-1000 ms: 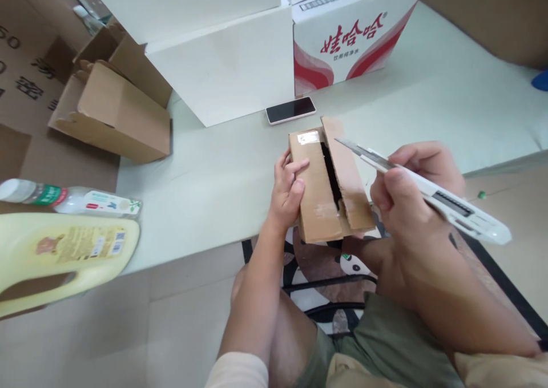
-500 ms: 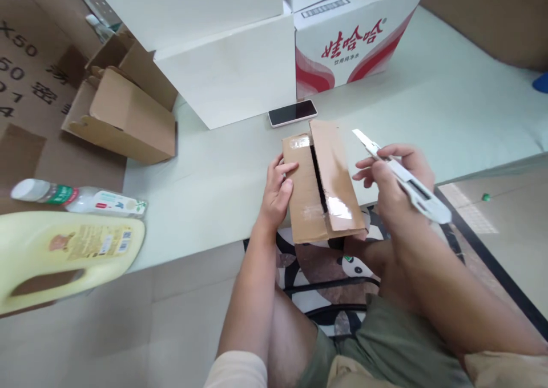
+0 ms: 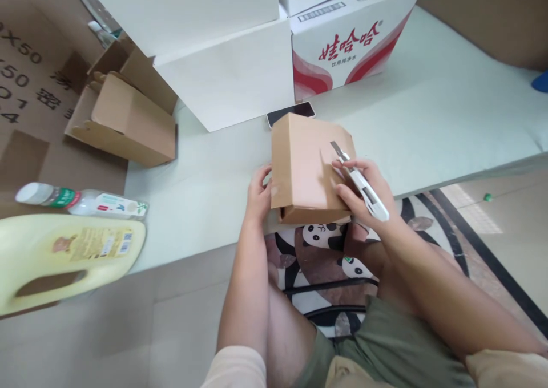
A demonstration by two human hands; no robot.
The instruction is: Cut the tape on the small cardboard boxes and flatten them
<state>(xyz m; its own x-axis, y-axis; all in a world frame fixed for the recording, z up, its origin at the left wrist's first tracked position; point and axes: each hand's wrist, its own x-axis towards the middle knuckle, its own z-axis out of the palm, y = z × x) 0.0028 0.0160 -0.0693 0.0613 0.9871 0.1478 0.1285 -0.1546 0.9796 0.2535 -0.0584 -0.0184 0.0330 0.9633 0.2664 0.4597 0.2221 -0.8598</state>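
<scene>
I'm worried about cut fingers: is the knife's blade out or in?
Out: the metal blade juts from the front of the white knife in the right hand.

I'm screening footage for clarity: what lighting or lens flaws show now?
Head view: a shadow falls on the cardboard box beside the knife; a bright patch marks the floor; the yellow jug seems stretched near the left edge, its small print too soft to read.

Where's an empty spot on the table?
The table has two bare patches: between the open brown carton and left hand, and beyond the right hand, before the red-and-white carton. It's crowded around the phone, behind the box, and by the yellow jug.
</scene>
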